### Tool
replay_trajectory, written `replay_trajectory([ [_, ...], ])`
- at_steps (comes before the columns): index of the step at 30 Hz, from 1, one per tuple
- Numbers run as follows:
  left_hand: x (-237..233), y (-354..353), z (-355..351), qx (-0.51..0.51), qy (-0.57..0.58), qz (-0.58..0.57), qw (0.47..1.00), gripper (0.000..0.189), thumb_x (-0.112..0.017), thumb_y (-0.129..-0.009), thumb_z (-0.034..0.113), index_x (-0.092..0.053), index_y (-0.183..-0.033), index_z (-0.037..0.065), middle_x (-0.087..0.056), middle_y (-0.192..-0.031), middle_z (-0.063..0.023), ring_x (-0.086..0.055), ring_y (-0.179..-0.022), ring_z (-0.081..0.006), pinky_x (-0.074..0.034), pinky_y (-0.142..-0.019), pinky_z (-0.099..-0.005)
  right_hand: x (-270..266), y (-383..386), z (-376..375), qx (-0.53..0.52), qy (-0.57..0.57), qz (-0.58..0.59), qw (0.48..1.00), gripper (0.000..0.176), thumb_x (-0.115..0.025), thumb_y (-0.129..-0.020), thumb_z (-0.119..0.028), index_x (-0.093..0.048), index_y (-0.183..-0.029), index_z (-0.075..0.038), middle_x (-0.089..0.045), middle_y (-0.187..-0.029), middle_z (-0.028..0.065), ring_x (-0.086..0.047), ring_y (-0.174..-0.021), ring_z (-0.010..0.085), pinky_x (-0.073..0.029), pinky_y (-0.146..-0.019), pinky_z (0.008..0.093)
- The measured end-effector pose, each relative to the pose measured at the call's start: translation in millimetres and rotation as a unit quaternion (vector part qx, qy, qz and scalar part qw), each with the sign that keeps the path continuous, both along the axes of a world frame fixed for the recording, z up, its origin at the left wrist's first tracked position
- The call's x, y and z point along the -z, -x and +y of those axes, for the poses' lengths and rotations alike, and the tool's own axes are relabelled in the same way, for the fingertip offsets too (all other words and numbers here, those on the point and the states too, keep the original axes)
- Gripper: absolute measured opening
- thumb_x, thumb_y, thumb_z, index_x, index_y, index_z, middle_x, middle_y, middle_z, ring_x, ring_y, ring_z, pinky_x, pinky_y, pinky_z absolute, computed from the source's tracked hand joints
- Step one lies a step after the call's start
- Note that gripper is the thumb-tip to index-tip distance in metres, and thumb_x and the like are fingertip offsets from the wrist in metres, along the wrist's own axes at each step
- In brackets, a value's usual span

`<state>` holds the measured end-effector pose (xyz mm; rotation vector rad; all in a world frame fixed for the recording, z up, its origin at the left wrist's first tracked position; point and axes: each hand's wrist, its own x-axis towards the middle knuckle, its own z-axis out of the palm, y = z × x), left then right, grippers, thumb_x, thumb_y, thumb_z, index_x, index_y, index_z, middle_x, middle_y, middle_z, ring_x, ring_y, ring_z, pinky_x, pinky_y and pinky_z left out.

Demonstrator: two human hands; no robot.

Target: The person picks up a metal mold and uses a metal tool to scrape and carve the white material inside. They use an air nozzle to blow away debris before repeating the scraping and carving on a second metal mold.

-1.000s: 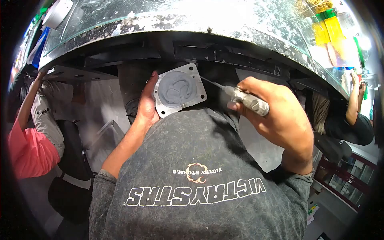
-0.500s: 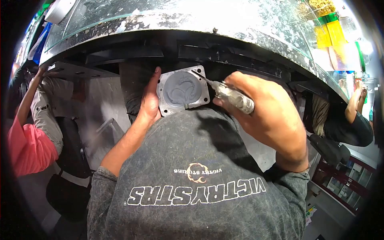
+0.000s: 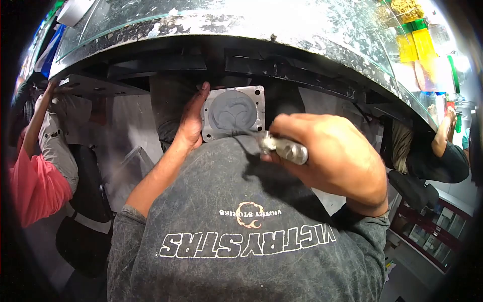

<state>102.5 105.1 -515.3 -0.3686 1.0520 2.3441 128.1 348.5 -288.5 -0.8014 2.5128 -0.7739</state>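
Note:
A square metal mould block [image 3: 260, 104] with holes at its corners sits at my lap, against the front of my shirt. Set into its face is a round grey disc [image 3: 233, 111] with a curved relief pattern. My left hand [image 3: 192, 124] grips the block's left side, thumb up along the edge. In my right hand [image 3: 342, 158], fingers closed around it, is a hand tool with a silvery handle [image 3: 289, 152]. Its thin dark tip, blurred, reaches the lower edge of the disc.
Above my lap runs the front edge of a worn, glass-topped workbench [image 3: 211, 25]. A person in a pink top [image 3: 48, 183] sits at left, another in a dark sleeve [image 3: 437, 161] at right. Yellow packets [image 3: 416, 45] lie on the bench's right side.
My right hand and the tool have swung down and slightly left, from the block's upper right corner to its lower edge. The block has turned a little and shifted slightly right.

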Motion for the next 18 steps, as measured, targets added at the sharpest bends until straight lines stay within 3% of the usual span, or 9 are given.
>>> replay_trajectory([
  [6, -16, 2, 2, 0.004, 0.012, -0.01, 1.0, 0.063, -0.048, -0.108, 0.055, -0.064, -0.13, -0.002, -0.073, -0.123, -0.0175, -0.073, -0.114, -0.0265, -0.058, -0.102, -0.0411, -8, 3, 2, 0.015, -0.054, -0.029, 0.998, 0.026, -0.076, -0.093, -0.026, -0.067, -0.101, -0.003, -0.071, -0.086, 0.0169, -0.072, -0.088, 0.0389, -0.058, -0.074, 0.047],
  [11, -18, 3, 2, 0.008, 0.02, -0.006, 1.0, 0.065, -0.047, -0.109, 0.056, -0.064, -0.13, -0.003, -0.073, -0.122, -0.0173, -0.073, -0.112, -0.0261, -0.059, -0.101, -0.0409, -1, 3, 0, -0.001, 0.006, -0.006, 1.0, 0.027, -0.076, -0.093, -0.028, -0.066, -0.102, -0.004, -0.072, -0.086, 0.0171, -0.073, -0.086, 0.0393, -0.058, -0.073, 0.0483],
  [14, -18, 3, 2, 0.013, 0.049, -0.027, 0.998, 0.06, -0.049, -0.109, 0.052, -0.065, -0.128, -0.003, -0.074, -0.12, -0.0167, -0.075, -0.108, -0.0251, -0.06, -0.098, -0.04, -2, 4, 1, 0.0, -0.015, -0.01, 1.0, 0.027, -0.076, -0.093, -0.026, -0.065, -0.103, -0.003, -0.071, -0.086, 0.018, -0.072, -0.085, 0.0406, -0.058, -0.072, 0.049],
  [16, -14, 3, 1, 0.009, 0.111, 0.018, 0.994, 0.056, -0.053, -0.109, 0.05, -0.065, -0.126, -0.002, -0.074, -0.116, -0.0161, -0.075, -0.105, -0.0243, -0.062, -0.095, -0.0389, -3, 5, 2, -0.014, -0.034, -0.006, 0.999, 0.026, -0.076, -0.093, -0.025, -0.065, -0.103, -0.003, -0.07, -0.085, 0.0183, -0.072, -0.085, 0.0412, -0.058, -0.071, 0.0493],
  [18, -11, 3, 0, 0.007, 0.088, 0.008, 0.996, 0.055, -0.055, -0.108, 0.049, -0.065, -0.126, -0.002, -0.074, -0.116, -0.0156, -0.075, -0.106, -0.0243, -0.062, -0.095, -0.0388, 2, 9, 0, -0.004, 0.022, -0.039, 0.999, 0.026, -0.076, -0.092, -0.023, -0.065, -0.104, -0.003, -0.069, -0.083, 0.0184, -0.071, -0.083, 0.0417, -0.057, -0.072, 0.0494],
])
